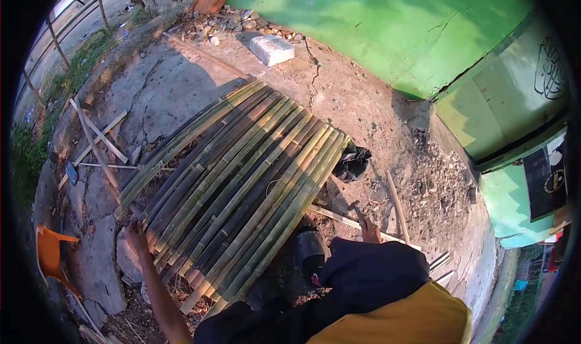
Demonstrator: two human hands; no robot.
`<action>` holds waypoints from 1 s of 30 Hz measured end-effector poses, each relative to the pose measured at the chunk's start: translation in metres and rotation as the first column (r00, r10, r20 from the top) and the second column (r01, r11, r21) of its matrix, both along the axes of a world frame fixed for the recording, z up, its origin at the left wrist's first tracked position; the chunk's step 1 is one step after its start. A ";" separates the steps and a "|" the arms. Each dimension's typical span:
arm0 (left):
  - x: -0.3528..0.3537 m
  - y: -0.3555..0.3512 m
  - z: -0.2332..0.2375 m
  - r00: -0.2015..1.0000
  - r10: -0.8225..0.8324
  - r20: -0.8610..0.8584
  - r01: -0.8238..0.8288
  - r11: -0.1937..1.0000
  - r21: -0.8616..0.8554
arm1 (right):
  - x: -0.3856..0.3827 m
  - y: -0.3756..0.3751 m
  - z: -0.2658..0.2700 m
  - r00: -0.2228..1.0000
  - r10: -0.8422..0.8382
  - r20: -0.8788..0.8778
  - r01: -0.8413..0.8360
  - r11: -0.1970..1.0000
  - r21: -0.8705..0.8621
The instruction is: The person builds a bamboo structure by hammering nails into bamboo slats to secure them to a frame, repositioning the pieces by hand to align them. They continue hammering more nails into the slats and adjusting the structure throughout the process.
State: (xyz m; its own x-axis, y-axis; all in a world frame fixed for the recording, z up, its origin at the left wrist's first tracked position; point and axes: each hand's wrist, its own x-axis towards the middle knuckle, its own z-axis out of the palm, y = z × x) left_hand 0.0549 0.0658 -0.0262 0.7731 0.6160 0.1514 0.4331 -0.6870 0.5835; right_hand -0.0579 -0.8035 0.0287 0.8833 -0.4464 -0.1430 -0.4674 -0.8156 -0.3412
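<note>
Side by side lies a panel of green and dark bamboo strips [242, 180] across the middle. My left hand [135, 234] is at the panel's lower left edge, its fingers closed near the end of a strip; what they hold is too small to tell. To the right of the panel, my right hand [370, 230] is wrapped round the handle of a hammer [356, 209], whose head points up and away from me. The hammer is apart from the bamboo.
An orange plastic chair [49, 256] stands at the left. Loose wooden sticks [97, 139] cross at the upper left. A black bag [353, 164] touches the panel's right side. A white block [272, 49] lies near the green wall [387, 29].
</note>
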 end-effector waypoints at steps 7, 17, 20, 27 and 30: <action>-0.007 0.022 -0.010 0.986 -0.138 -0.090 0.150 0.979 0.139 | 0.095 -0.030 0.039 0.979 0.190 -0.069 -0.200 0.962 -0.185; -0.019 -0.004 0.012 0.944 -0.118 -0.308 0.144 0.988 0.063 | 0.328 -0.119 -0.062 0.963 0.269 0.018 -0.266 0.941 0.211; -0.021 -0.014 0.019 0.942 -0.028 -0.335 0.065 0.993 0.100 | 0.324 -0.086 -0.064 0.880 0.473 0.034 -0.443 0.846 -0.297; -0.010 -0.015 0.006 0.991 0.005 -0.135 -0.001 1.000 0.026 | 0.306 -0.081 -0.099 0.906 0.228 0.358 -0.240 0.971 -0.012; 0.001 -0.020 0.008 0.951 0.112 -0.289 -0.091 0.992 0.085 | 0.294 -0.069 -0.078 0.928 0.207 0.311 -0.220 0.975 0.007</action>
